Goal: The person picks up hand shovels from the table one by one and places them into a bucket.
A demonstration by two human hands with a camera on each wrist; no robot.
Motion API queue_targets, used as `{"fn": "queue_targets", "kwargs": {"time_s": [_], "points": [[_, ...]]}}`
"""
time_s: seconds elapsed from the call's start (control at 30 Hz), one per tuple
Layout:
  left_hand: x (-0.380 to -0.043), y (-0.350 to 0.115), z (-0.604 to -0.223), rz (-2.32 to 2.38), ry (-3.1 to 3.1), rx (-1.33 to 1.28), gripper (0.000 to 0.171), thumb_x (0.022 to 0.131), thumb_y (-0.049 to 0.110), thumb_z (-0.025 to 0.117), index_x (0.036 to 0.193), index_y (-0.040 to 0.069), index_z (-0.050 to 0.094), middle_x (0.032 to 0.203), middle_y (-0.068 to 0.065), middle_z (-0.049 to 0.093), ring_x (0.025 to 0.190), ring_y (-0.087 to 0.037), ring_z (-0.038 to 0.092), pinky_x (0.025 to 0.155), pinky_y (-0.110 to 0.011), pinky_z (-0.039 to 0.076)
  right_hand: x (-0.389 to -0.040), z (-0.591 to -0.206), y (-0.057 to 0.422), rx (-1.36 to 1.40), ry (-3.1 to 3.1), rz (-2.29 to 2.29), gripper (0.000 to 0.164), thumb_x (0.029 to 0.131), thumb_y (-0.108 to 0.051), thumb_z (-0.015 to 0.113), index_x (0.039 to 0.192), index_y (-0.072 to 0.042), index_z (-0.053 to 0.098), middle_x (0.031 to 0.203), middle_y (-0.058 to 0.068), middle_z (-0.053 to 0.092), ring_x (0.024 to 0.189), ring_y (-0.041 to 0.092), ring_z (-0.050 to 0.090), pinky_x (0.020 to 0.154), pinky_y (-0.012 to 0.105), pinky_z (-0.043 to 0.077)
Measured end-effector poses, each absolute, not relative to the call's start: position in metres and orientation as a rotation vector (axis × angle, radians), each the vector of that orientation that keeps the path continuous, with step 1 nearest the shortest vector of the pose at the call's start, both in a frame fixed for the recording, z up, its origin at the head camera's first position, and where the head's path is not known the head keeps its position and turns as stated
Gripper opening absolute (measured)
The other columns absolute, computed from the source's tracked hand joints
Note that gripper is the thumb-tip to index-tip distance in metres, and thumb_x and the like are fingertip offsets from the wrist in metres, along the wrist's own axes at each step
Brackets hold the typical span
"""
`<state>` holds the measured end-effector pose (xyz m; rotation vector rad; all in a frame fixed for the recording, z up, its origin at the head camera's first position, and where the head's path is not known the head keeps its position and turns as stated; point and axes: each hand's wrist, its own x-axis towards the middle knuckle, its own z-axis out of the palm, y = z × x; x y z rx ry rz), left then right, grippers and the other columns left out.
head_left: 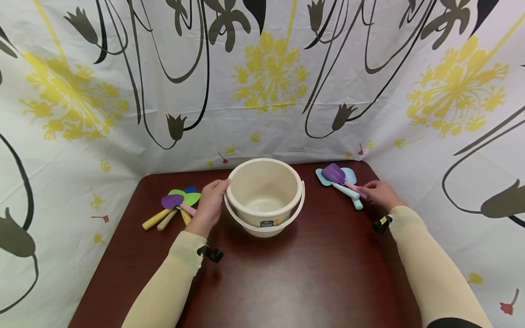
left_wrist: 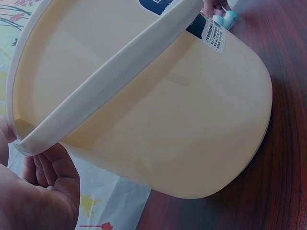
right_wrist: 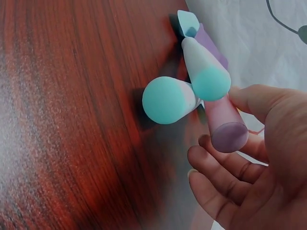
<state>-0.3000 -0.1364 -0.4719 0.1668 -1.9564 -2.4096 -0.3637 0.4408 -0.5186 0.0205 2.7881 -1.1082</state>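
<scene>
My left hand grips the left rim of a cream plastic bucket, right where the bail handle joins it. In the left wrist view, curled fingers lie under that joint, outside the bucket. The bail hangs down across the bucket's front. At the right, my right hand pinches the pink handle of a small purple shovel between thumb and fingers. That shovel lies across two light blue shovels, whose mint-tipped handles point towards me.
Left of the bucket lies a pile of several small shovels, with a purple blade, green blades and yellow handles. All stand on a dark red wooden table. A patterned cloth rises behind the table and along both sides.
</scene>
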Motion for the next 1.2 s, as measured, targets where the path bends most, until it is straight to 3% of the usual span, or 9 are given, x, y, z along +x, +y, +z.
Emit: {"fn": "queue_targets", "kwargs": {"time_s": [0.3, 0.57, 0.7, 0.87, 1.0, 1.1, 1.2], "points": [[-0.299, -0.136, -0.47, -2.415, -1.939, 0.169, 0.03, 0.108, 0.029, 0.073, 0.091, 0.005, 0.067, 0.084, -0.004, 0.062, 0.079, -0.015, 0.061, 0.074, -0.023, 0.054, -0.366, -0.519, 0.438, -0.005, 2.778, -1.121, 0.044, 0.112, -0.034, 0.065, 0.117, 0.009, 0.074, 0.092, 0.012, 0.071, 0.088, 0.026, 0.067, 0.075, 0.032, 0.06], [-0.298, -0.136, -0.469, -2.388, -1.982, 0.181, 0.034, 0.109, 0.031, 0.072, 0.1, -0.002, 0.067, 0.089, -0.004, 0.063, 0.082, -0.016, 0.061, 0.075, -0.023, 0.054, -0.365, -0.521, 0.436, -0.001, 2.722, -1.237, 0.044, 0.112, -0.026, 0.064, 0.13, 0.014, 0.069, 0.095, 0.013, 0.075, 0.084, 0.02, 0.069, 0.074, 0.028, 0.061], [-0.299, -0.136, -0.469, -2.386, -1.987, 0.181, 0.037, 0.109, 0.031, 0.072, 0.104, -0.005, 0.066, 0.089, -0.005, 0.063, 0.083, -0.017, 0.061, 0.075, -0.023, 0.054, -0.361, -0.516, 0.434, 0.05, 2.692, -1.301, 0.053, 0.113, -0.033, 0.066, 0.136, 0.015, 0.066, 0.113, 0.024, 0.075, 0.087, 0.02, 0.073, 0.077, 0.026, 0.06], [-0.299, -0.135, -0.47, -2.394, -1.975, 0.179, 0.037, 0.109, 0.031, 0.072, 0.104, -0.006, 0.066, 0.089, -0.005, 0.063, 0.082, -0.017, 0.062, 0.076, -0.023, 0.054, -0.36, -0.512, 0.435, 0.108, 2.648, -1.387, 0.061, 0.114, -0.035, 0.064, 0.145, 0.016, 0.06, 0.144, 0.038, 0.061, 0.096, 0.017, 0.08, 0.081, 0.018, 0.056], [-0.299, -0.135, -0.47, -2.386, -1.973, 0.186, 0.036, 0.109, 0.03, 0.073, 0.103, -0.005, 0.066, 0.088, -0.005, 0.063, 0.081, -0.016, 0.061, 0.074, -0.023, 0.054, -0.362, -0.513, 0.434, 0.136, 2.641, -1.471, 0.06, 0.114, -0.033, 0.063, 0.146, 0.018, 0.058, 0.15, 0.039, 0.056, 0.099, 0.014, 0.081, 0.085, 0.015, 0.054], [-0.298, -0.135, -0.47, -2.384, -1.978, 0.193, 0.036, 0.109, 0.031, 0.073, 0.103, -0.004, 0.066, 0.089, -0.004, 0.063, 0.081, -0.016, 0.061, 0.074, -0.023, 0.054, -0.362, -0.513, 0.432, 0.156, 2.647, -1.532, 0.057, 0.114, -0.03, 0.064, 0.144, 0.018, 0.06, 0.149, 0.038, 0.057, 0.103, 0.017, 0.081, 0.097, 0.02, 0.056], [-0.298, -0.135, -0.47, -2.381, -1.988, 0.196, 0.038, 0.108, 0.032, 0.073, 0.105, -0.005, 0.066, 0.089, -0.004, 0.063, 0.081, -0.016, 0.061, 0.074, -0.023, 0.053, -0.361, -0.511, 0.429, 0.177, 2.644, -1.57, 0.057, 0.114, -0.029, 0.064, 0.144, 0.018, 0.06, 0.147, 0.036, 0.059, 0.111, 0.022, 0.079, 0.114, 0.037, 0.052]]}}
